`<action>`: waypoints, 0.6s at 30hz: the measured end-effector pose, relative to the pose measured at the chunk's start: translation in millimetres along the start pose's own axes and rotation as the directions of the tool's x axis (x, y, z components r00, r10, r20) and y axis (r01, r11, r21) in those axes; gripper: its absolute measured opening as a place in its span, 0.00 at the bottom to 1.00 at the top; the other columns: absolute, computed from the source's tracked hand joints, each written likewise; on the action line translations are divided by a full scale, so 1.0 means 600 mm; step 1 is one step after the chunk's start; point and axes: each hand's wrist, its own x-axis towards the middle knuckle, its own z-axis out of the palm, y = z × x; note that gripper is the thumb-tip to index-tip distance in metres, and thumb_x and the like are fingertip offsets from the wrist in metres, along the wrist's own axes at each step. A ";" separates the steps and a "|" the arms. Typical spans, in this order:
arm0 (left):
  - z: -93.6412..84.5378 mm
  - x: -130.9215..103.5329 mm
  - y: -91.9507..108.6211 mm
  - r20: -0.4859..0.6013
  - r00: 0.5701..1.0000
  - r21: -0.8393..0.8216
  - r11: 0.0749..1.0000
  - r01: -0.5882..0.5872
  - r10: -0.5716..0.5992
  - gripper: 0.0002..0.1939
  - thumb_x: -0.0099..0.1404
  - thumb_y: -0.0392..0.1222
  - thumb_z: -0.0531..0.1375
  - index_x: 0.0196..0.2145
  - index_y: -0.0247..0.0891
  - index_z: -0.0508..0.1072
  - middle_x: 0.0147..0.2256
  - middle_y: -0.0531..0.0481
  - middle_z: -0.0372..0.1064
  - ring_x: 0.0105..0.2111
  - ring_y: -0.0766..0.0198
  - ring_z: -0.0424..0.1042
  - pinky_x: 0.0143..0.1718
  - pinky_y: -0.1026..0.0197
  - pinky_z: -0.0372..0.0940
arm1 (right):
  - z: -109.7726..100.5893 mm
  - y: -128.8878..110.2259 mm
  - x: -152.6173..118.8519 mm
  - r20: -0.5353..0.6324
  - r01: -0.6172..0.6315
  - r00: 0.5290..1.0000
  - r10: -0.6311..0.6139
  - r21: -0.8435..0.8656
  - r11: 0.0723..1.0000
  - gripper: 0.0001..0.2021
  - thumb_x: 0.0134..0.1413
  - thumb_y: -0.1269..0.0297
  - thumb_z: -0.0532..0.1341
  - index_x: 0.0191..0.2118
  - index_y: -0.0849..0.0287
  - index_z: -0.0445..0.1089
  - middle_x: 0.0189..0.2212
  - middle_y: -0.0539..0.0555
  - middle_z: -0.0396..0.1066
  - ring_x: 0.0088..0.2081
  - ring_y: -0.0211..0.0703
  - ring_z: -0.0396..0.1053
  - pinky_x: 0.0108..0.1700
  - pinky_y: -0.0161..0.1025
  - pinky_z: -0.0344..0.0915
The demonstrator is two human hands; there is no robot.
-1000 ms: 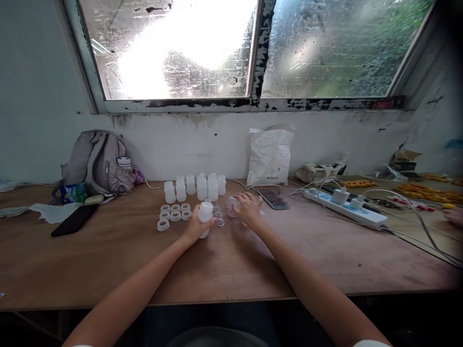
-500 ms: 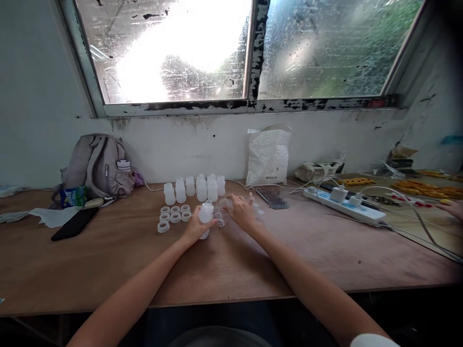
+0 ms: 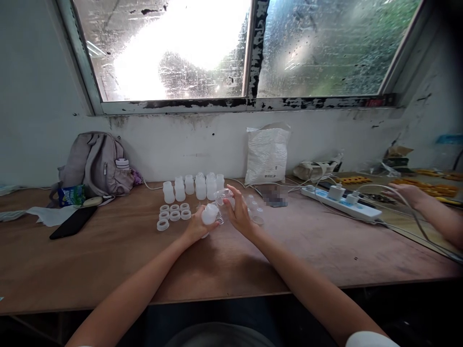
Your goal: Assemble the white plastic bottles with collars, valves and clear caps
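My left hand (image 3: 196,226) is wrapped round a translucent white bottle (image 3: 210,214), its top facing up toward the camera. Just to its right, my right hand (image 3: 237,209) holds a clear cup-like cap (image 3: 223,194) between thumb and fingers. Behind my hands stand several white bottles (image 3: 180,189), some with domed clear tops. Several translucent rings (image 3: 174,215) lie in rows left of my left hand. Small clear pieces (image 3: 257,212) rest right of my right hand, and a clear ring is partly hidden between the hands.
A grey backpack (image 3: 97,164) and black phone (image 3: 74,222) are at the left. A white plastic bag (image 3: 267,154) leans on the wall. Right of it are a dark device (image 3: 275,196) and a power strip (image 3: 342,203) with cables. Another person's hand (image 3: 408,195) reaches in from the right.
My right hand has turned and lifted the clear cap, which now shows side-on. My left hand and the bottle have shifted slightly right. The other person's hand has come further in.
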 end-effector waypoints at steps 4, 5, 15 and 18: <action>-0.001 -0.002 0.000 0.023 0.999 0.037 0.999 -0.033 0.032 0.21 0.48 0.49 0.61 0.37 0.37 0.62 0.30 0.52 0.66 0.30 0.64 0.66 0.29 0.65 0.58 | 0.004 -0.003 -0.002 0.066 0.061 0.996 -0.060 -0.012 0.998 0.18 0.57 0.63 0.48 0.53 0.57 0.53 0.45 0.58 0.62 0.45 0.45 0.61 0.47 0.44 0.58; -0.001 -0.002 0.000 0.019 0.999 0.044 0.998 -0.036 0.035 0.21 0.48 0.49 0.61 0.37 0.38 0.62 0.30 0.52 0.66 0.30 0.64 0.66 0.29 0.65 0.58 | 0.005 -0.004 -0.003 0.082 0.074 0.994 -0.073 -0.014 0.997 0.18 0.57 0.63 0.48 0.53 0.57 0.53 0.44 0.58 0.62 0.44 0.45 0.62 0.47 0.44 0.59; 0.002 -0.002 0.002 0.011 1.000 0.055 0.998 -0.030 0.030 0.20 0.47 0.47 0.61 0.36 0.38 0.62 0.29 0.54 0.65 0.28 0.64 0.66 0.28 0.65 0.58 | 0.020 0.001 -0.015 0.162 0.059 0.985 -0.055 -0.016 0.998 0.18 0.57 0.64 0.48 0.53 0.58 0.54 0.40 0.58 0.63 0.40 0.44 0.62 0.44 0.42 0.59; 0.003 -0.003 0.002 0.006 0.999 0.043 0.999 -0.033 0.033 0.19 0.47 0.47 0.61 0.36 0.38 0.62 0.29 0.54 0.65 0.28 0.64 0.66 0.28 0.65 0.58 | 0.026 0.003 -0.018 0.144 0.008 0.989 -0.011 0.019 1.000 0.18 0.57 0.63 0.47 0.53 0.59 0.54 0.37 0.57 0.63 0.34 0.41 0.62 0.39 0.39 0.61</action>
